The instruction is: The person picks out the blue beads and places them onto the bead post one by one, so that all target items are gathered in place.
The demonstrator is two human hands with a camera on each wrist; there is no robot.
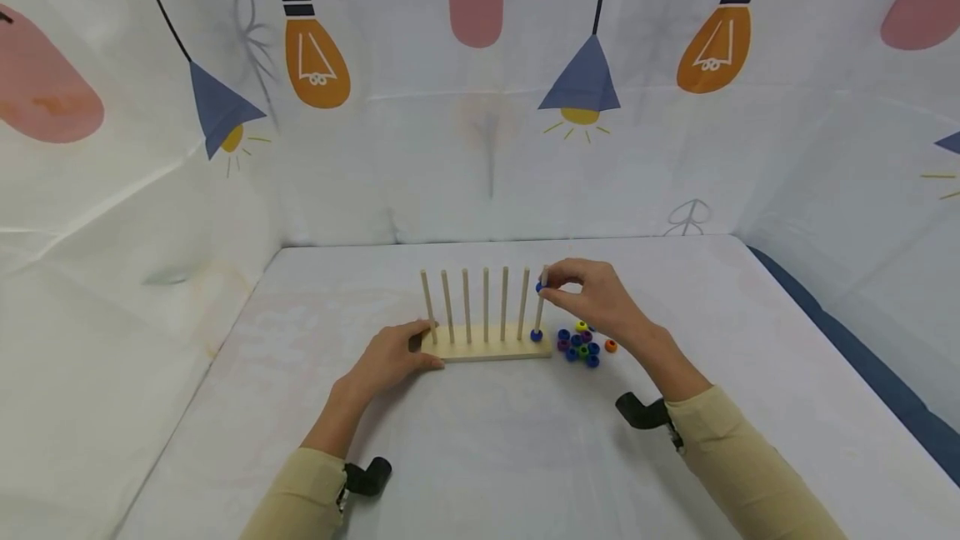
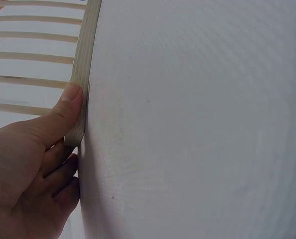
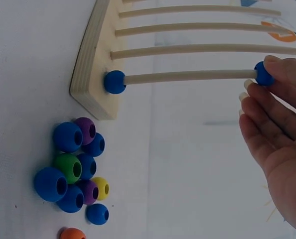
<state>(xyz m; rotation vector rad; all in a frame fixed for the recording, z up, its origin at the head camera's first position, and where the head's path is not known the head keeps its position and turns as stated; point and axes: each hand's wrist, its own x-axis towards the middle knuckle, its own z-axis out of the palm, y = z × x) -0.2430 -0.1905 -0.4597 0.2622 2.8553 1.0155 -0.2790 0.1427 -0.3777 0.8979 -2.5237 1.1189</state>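
Blue bead (image 3: 262, 74) between right fingers (image 3: 289, 72)

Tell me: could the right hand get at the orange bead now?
Probably yes: the orange bead lies apart from the other beads, nothing covering it, though the right hand pinches a blue bead.

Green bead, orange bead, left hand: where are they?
Green bead (image 3: 66, 167): right wrist view, beside its hole.
Orange bead (image 3: 73, 233): right wrist view, the part in frame.
Left hand (image 1: 390, 357): head view, its back.
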